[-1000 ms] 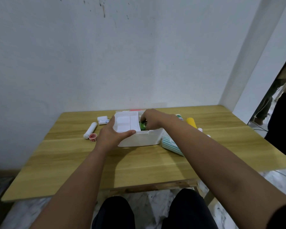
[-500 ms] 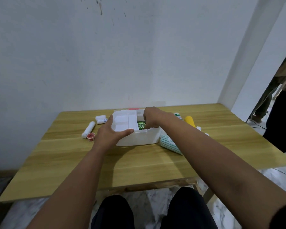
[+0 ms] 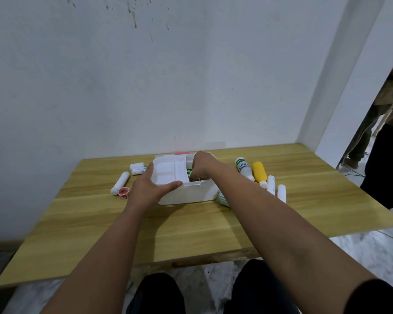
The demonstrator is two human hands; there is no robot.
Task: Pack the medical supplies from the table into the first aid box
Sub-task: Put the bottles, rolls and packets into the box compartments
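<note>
The white first aid box [image 3: 186,193] stands open in the middle of the wooden table [image 3: 191,223]. My left hand [image 3: 150,189] grips its near left corner, thumb along the rim. My right hand [image 3: 201,165] reaches down into the right compartment, fingers curled around a green item [image 3: 189,172] that is mostly hidden. Right of the box lie a green-and-white bottle [image 3: 243,167], a yellow bottle [image 3: 259,172] and two white tubes [image 3: 276,189]. A striped green-white pack [image 3: 222,198] peeks out under my right forearm.
Left of the box lie a white roll [image 3: 120,182], a small red-topped cap [image 3: 123,191] and two small white rolls [image 3: 137,168]. A wall runs behind the table. A person [image 3: 386,155] stands in the doorway at the right.
My right hand has dipped back down into the right compartment over the green item. My left hand keeps its hold on the box corner. The view has shifted slightly.
</note>
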